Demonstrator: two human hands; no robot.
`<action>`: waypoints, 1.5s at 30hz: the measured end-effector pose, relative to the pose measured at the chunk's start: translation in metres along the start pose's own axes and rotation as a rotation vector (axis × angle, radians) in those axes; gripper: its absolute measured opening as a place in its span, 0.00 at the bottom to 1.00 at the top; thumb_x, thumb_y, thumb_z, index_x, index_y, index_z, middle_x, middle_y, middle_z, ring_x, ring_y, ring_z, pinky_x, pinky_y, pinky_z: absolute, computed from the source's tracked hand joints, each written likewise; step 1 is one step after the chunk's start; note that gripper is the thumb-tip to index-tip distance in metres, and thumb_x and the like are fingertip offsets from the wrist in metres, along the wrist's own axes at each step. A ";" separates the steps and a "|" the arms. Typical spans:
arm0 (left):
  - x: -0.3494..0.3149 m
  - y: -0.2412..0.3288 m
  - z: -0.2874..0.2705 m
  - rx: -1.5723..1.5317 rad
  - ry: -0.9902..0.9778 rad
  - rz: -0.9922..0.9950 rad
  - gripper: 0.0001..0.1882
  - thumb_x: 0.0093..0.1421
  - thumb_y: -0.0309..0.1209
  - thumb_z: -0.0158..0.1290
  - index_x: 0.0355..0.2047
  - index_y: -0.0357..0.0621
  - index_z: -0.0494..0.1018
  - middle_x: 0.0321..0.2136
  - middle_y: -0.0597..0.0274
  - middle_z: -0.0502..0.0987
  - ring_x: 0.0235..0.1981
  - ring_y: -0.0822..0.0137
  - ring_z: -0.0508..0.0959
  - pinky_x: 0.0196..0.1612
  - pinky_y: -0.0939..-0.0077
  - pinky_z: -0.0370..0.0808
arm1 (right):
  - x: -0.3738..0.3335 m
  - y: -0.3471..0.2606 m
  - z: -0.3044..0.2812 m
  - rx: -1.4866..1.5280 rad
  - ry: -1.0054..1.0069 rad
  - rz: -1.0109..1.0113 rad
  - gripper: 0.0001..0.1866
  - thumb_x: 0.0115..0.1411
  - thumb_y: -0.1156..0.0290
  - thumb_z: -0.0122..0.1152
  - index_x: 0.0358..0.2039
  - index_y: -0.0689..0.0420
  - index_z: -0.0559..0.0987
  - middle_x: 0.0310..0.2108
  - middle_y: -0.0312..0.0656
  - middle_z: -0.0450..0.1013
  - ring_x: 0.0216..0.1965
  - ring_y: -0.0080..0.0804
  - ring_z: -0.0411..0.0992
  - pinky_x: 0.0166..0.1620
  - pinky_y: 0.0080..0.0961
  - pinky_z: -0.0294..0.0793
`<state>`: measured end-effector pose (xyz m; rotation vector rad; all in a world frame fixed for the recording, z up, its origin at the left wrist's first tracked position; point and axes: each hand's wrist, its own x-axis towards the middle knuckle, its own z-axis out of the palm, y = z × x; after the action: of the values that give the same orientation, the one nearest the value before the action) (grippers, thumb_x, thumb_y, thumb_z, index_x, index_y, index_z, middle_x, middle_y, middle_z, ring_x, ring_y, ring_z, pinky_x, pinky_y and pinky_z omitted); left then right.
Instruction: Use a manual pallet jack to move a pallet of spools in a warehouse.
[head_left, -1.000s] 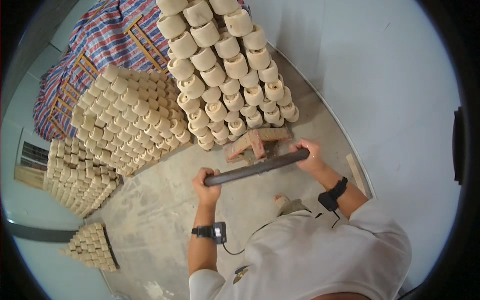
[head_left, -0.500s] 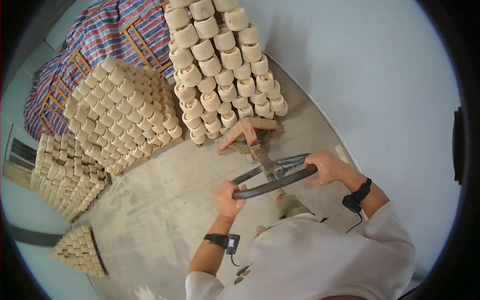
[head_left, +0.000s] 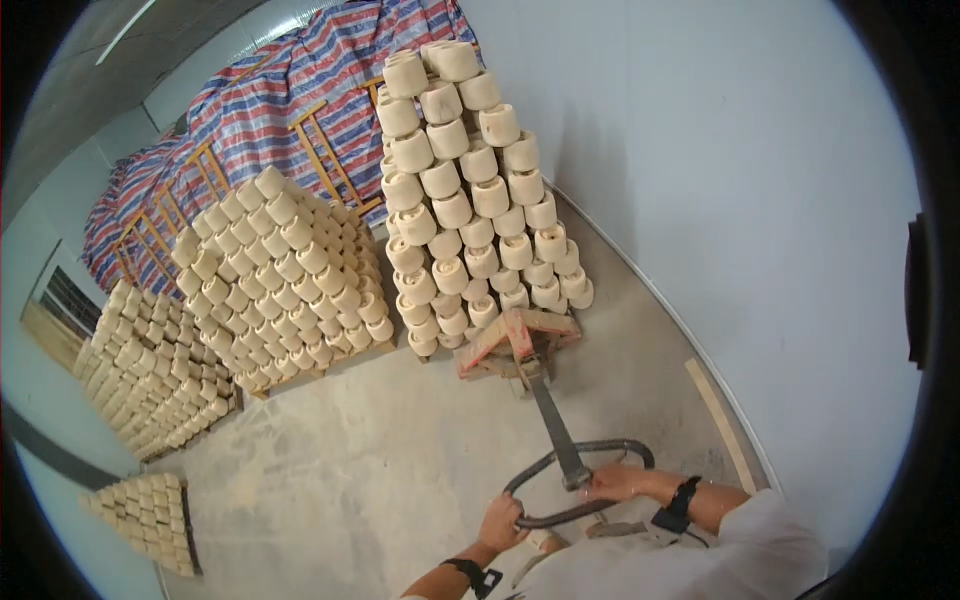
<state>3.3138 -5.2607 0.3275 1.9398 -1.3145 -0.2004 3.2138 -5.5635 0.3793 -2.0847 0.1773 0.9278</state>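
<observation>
Gripping the left corner of a looped dark handle [head_left: 560, 519], the left hand [head_left: 503, 522] is closed around its tube. The right hand [head_left: 612, 482] lies beside the lower end of the grey shaft [head_left: 557, 425]; how far it is closed, I cannot tell. The shaft runs up to a worn red pallet jack [head_left: 519, 335] on the floor [head_left: 330, 450], just before a tall stack of cream, rounded blocks [head_left: 490, 195]. Leftward stand further stacks [head_left: 285, 270]; behind hangs a striped tarpaulin [head_left: 260, 120].
</observation>
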 end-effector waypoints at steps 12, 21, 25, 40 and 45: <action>0.049 0.028 -0.011 0.542 -0.894 -0.273 0.32 0.48 0.62 0.51 0.24 0.41 0.82 0.23 0.52 0.80 0.35 0.52 0.78 0.54 0.59 0.66 | -0.007 -0.009 0.019 -0.273 0.284 0.019 0.43 0.58 0.33 0.43 0.22 0.68 0.80 0.23 0.60 0.75 0.31 0.56 0.76 0.40 0.45 0.74; 0.055 0.050 -0.013 0.509 -0.732 -0.367 0.29 0.46 0.56 0.53 0.20 0.37 0.81 0.24 0.43 0.79 0.38 0.49 0.78 0.62 0.58 0.59 | -0.017 -0.007 0.008 -0.214 0.228 0.115 0.42 0.53 0.43 0.55 0.45 0.80 0.70 0.48 0.70 0.67 0.53 0.59 0.65 0.56 0.42 0.65; 0.055 0.049 -0.020 0.512 -0.772 -0.395 0.28 0.45 0.55 0.53 0.21 0.38 0.81 0.26 0.44 0.80 0.40 0.50 0.78 0.63 0.57 0.58 | -0.029 -0.039 -0.014 -0.067 0.035 0.044 0.36 0.49 0.42 0.59 0.37 0.69 0.77 0.34 0.57 0.76 0.38 0.52 0.75 0.43 0.41 0.74; -0.072 0.108 0.029 0.326 -0.088 -1.138 0.53 0.44 0.48 0.63 0.66 0.49 0.49 0.63 0.41 0.55 0.65 0.43 0.55 0.64 0.43 0.53 | 0.002 0.000 0.060 -0.418 -0.101 -0.104 0.25 0.48 0.50 0.61 0.27 0.64 0.82 0.27 0.55 0.77 0.32 0.51 0.77 0.38 0.41 0.76; -0.235 0.112 0.058 0.058 -0.165 -1.660 0.38 0.52 0.53 0.57 0.55 0.37 0.68 0.50 0.44 0.74 0.54 0.50 0.73 0.58 0.62 0.68 | 0.041 -0.008 0.032 -0.419 -0.145 -0.168 0.30 0.48 0.49 0.64 0.32 0.71 0.80 0.31 0.59 0.77 0.34 0.51 0.77 0.40 0.42 0.76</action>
<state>3.0956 -5.1105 0.2969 2.5834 0.5323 -1.0928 3.2291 -5.5270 0.3451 -2.3532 -0.2885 1.0756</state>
